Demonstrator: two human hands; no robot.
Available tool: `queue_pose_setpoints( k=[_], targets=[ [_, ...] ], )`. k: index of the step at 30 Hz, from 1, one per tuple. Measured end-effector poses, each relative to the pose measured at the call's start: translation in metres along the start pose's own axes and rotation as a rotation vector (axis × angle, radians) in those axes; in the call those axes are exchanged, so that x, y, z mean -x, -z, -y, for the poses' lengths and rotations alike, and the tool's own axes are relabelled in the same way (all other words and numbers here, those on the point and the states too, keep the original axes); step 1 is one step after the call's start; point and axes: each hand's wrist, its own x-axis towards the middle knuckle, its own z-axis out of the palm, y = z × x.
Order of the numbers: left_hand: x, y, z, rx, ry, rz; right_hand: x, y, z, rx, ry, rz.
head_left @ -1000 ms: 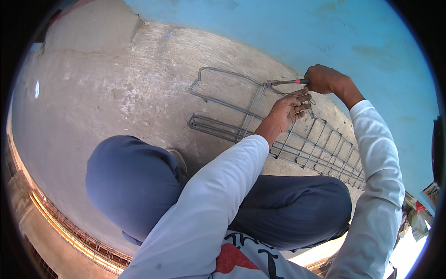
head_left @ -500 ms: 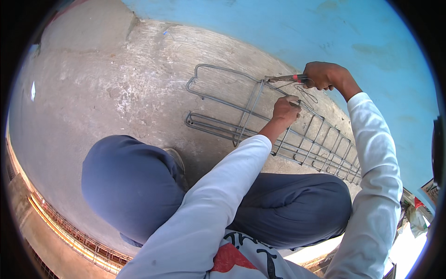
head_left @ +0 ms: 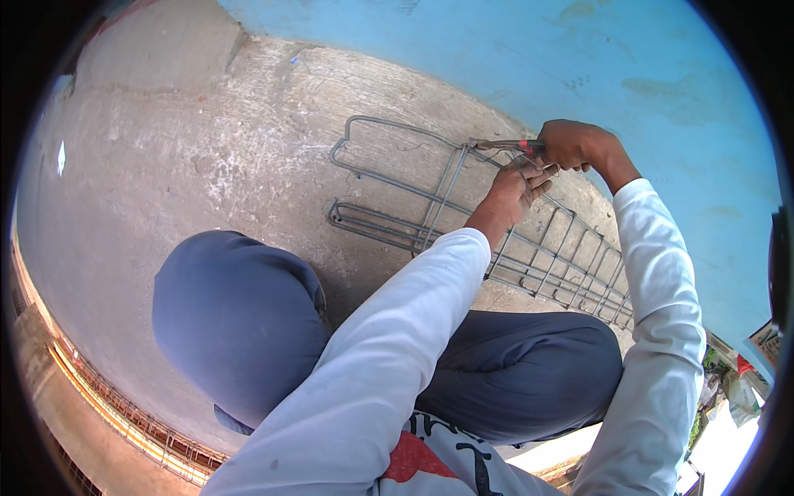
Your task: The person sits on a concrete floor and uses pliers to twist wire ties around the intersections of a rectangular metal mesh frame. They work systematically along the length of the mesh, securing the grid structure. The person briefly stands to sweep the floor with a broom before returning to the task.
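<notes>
A grey steel rebar cage (head_left: 438, 197) lies on the concrete floor, its long bars crossed by square stirrups. My right hand (head_left: 572, 145) is closed round the handles of pliers with red on the grips (head_left: 500, 145). The jaws rest at the corner where a stirrup meets the upper long bar. Just below the pliers, my left hand (head_left: 514, 188) reaches over that bar, its fingers stretched out and apart beside the right hand. Thin tie wire (head_left: 536, 159) shows near the fingers; the left hand hides part of it.
Along the far side of the cage rises a light blue wall (head_left: 645, 74). My bent knees (head_left: 240, 322) are close to the cage's near side. At the right edge are bags and clutter (head_left: 742, 388). More long steel bars (head_left: 124, 422) lie at the lower left.
My left hand has let go near the bar and moved up toward the pliers, its fingers stretching out. The right hand has shifted slightly down and left, with the pliers' jaws at the same corner.
</notes>
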Motion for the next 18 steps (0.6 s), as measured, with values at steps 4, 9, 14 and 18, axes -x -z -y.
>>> queue_pose_setpoints(
  k=[4, 9, 14, 18],
  targets=[
    [0.028, -0.004, 0.006, 0.046, 0.054, 0.095, 0.003, 0.013, 0.0, -0.089, -0.042, 0.173],
    [0.043, 0.014, -0.013, 0.22, -0.027, 0.027, -0.009, 0.021, -0.01, -0.306, 0.003, 0.411],
    [0.021, -0.031, -0.027, 0.548, -0.153, -0.11, -0.011, 0.008, -0.024, -0.451, 0.016, 0.418],
    [-0.011, -0.029, -0.024, 0.483, -0.194, -0.307, -0.01, -0.007, -0.026, -0.516, 0.065, 0.373]
  ],
)
